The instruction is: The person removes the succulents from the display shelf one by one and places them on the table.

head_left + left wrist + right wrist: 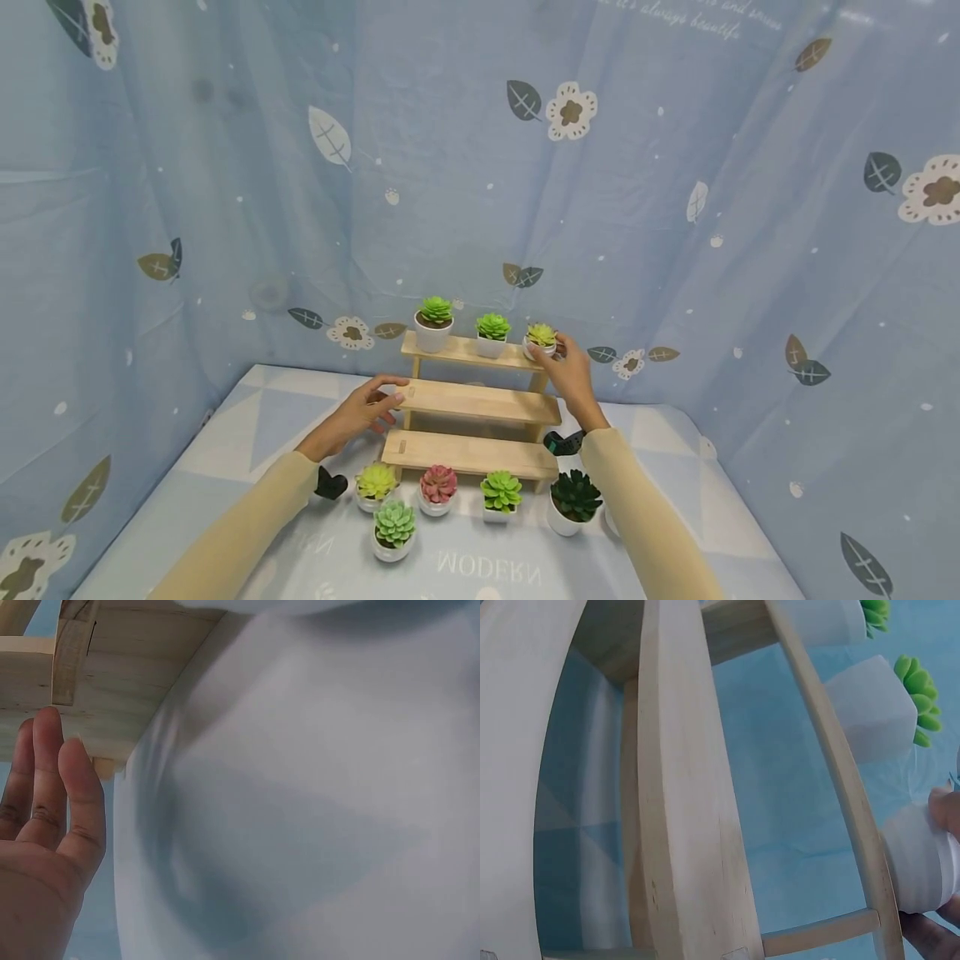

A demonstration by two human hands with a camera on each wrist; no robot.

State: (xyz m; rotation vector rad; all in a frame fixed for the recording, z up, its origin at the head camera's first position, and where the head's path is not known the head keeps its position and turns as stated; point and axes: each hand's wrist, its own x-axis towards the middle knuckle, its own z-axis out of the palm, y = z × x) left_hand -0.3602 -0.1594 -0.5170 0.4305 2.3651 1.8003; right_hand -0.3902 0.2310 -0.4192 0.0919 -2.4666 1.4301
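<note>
My right hand grips a small white pot with a yellow-green succulent at the right end of the top shelf. In the right wrist view the white pot sits right at the shelf edge, thumb and fingers around it. My left hand is at the left end of the middle shelf of the wooden stand, fingers relaxed. In the left wrist view the left hand's fingertips are close to the stand's wood, with nothing held.
Two more potted green succulents stand on the top shelf. Before the bottom shelf are pots with yellow, pale green, red, bright green and dark green succulents. A patterned curtain hangs behind.
</note>
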